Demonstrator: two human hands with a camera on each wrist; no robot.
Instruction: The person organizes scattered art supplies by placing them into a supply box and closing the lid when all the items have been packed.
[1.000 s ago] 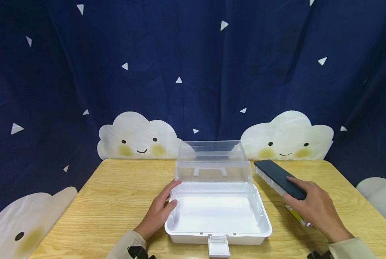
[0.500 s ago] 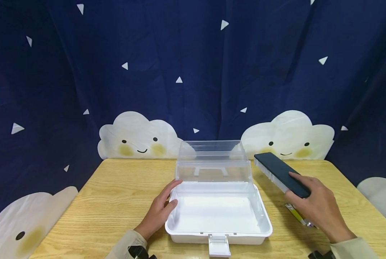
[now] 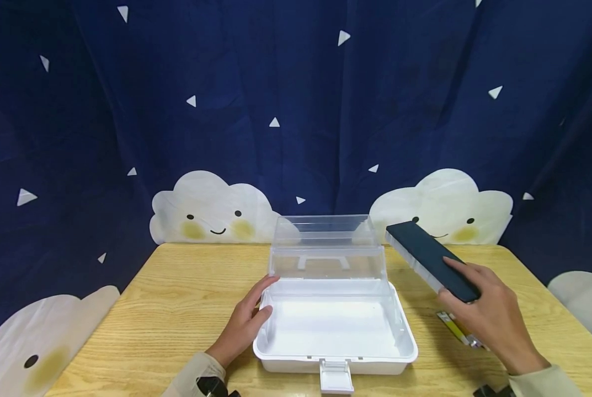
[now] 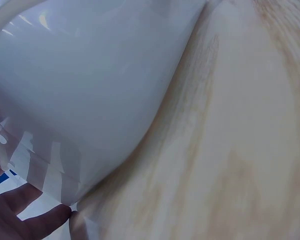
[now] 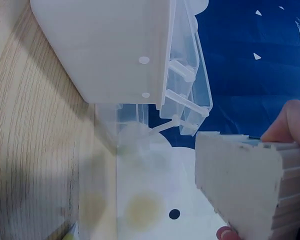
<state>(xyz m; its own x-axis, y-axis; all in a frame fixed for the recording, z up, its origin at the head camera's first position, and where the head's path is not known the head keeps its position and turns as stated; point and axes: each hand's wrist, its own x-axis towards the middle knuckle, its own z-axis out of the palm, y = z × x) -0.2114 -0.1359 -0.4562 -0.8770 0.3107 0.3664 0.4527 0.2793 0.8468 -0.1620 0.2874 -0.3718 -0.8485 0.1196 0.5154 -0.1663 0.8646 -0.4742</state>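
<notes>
A white box (image 3: 332, 366) stands on the table, its clear lid raised at the back and its front latch hanging down. My left hand (image 3: 241, 325) rests on the box's left rim; the left wrist view shows those fingers (image 4: 47, 222) touching the box wall (image 4: 90, 100). To the right of the box, my right hand (image 3: 496, 314) grips the near end of a long block (image 3: 432, 259), dark on top and white along its side, tilted with its far end higher. In the right wrist view the block (image 5: 240, 185) is in the air beside the box (image 5: 105, 50).
Yellow, slim items (image 3: 454, 328) lie on the wooden table (image 3: 201, 281) below my right hand, partly covered by it. Behind the table hangs a dark blue curtain (image 3: 305, 99) with white triangles and cloud shapes.
My right hand has raised the block, its far end most, and moved slightly right. More of the yellow items shows under it. My left hand and the box have stayed in place.
</notes>
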